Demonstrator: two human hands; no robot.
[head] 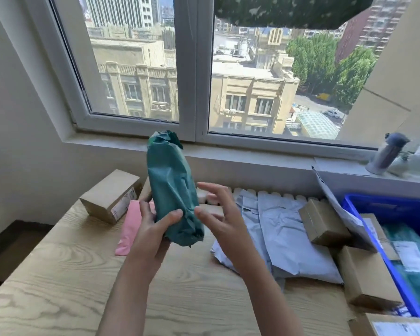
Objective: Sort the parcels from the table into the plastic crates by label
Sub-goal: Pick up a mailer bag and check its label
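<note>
My left hand grips the lower end of a green wrapped cylindrical parcel, held upright above the wooden table. Just right of it, my right hand hovers with fingers spread, not touching the parcel. On the table lie a pink mailer, a cardboard box at the left, several pale blue-grey mailers and brown boxes at the right. A blue plastic crate at the far right holds teal parcels with white labels and a box.
A window with a sill runs along the back, and a bottle stands on the sill at the right. More cardboard boxes sit against the crate's near side. The table's left edge drops to a dark floor.
</note>
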